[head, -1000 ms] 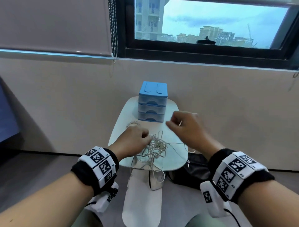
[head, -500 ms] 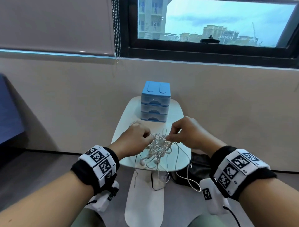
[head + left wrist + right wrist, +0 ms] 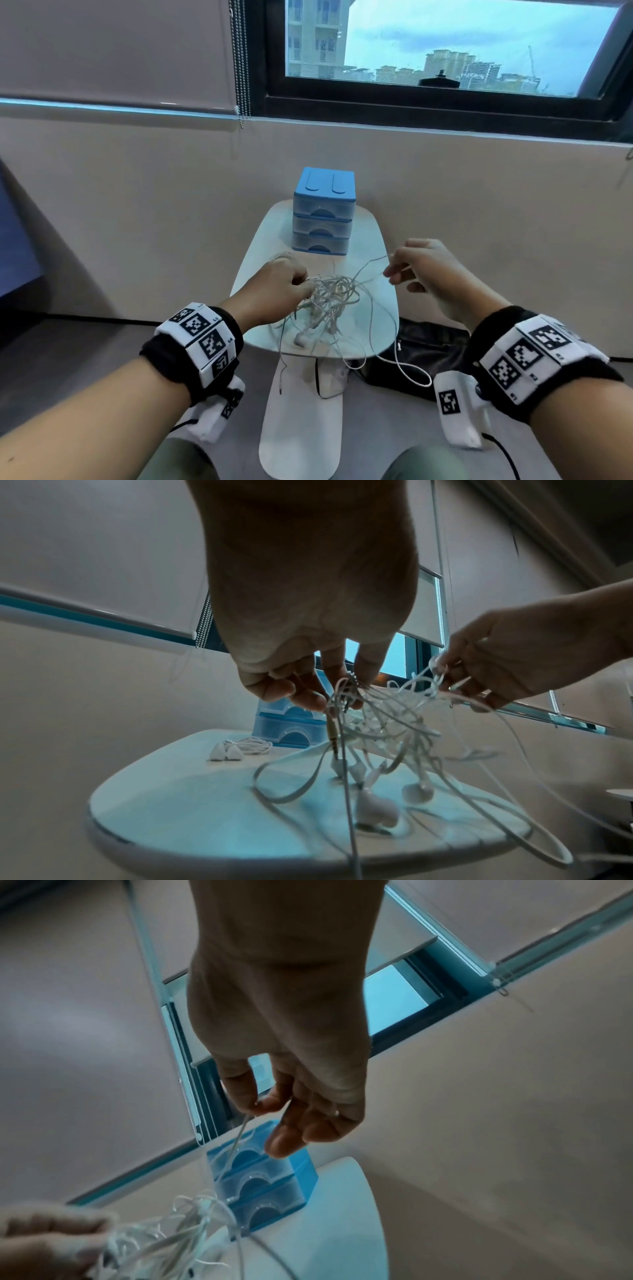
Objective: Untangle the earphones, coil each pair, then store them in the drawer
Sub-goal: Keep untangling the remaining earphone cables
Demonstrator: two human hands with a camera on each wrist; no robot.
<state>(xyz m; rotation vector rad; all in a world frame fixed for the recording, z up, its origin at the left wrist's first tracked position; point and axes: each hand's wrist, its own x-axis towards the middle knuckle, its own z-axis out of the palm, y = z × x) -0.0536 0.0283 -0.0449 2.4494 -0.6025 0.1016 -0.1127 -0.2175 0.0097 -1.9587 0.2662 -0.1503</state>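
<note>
A tangle of white earphones [image 3: 329,298] hangs just above the small white table [image 3: 380,270], with several earbuds [image 3: 375,808] and a gold plug [image 3: 331,730] dangling from it. My left hand [image 3: 281,284] pinches the knot at its left side [image 3: 337,696]. My right hand [image 3: 421,270] pinches one cord [image 3: 240,1131] and holds it up to the right of the knot. One coiled pair [image 3: 240,748] lies on the table left of the blue three-drawer box [image 3: 323,212], whose drawers are shut. Loose cords [image 3: 404,370] droop over the table's front edge.
The table stands against a beige wall under a window [image 3: 445,44]. A blind's bead chain [image 3: 241,61] hangs at the window's left. A black bag [image 3: 424,356] lies on the floor right of the table's white base [image 3: 301,428].
My right hand has moved from the knot up and to the right, drawing one cord out with it. The left hand keeps its hold on the tangle.
</note>
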